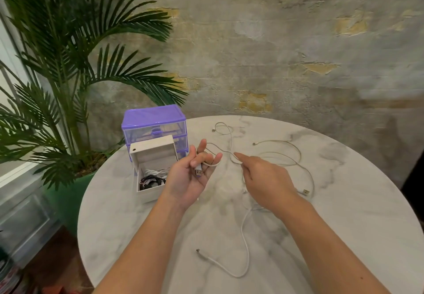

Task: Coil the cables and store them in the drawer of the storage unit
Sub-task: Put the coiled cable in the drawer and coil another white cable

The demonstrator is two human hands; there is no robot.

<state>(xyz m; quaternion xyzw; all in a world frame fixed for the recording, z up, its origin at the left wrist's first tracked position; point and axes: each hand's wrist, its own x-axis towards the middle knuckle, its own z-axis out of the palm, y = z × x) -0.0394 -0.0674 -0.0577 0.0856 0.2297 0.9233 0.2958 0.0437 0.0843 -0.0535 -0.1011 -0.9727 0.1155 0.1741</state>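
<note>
- Coiling step is underway on one white cable. The left hand is palm up over the counter, thumb pinning the USB plug against the fingers, with a first loop started around the fingertips.
- The right hand pinches the same cable a bit further along, index finger sticking out. So both grips are closed on that cable.
- The rest of it trails back across the counter, far end lying near the purple storage unit.
- Two other white cables lie loose: one on the right, one near the front edge.
- The pulled-out drawer sits in front of the unit, already holding some coiled cables.
- Next, I'd guess: the right hand feeds cable round the left fingers, keeping loops even so it doesn't snag the one beside it.
</note>
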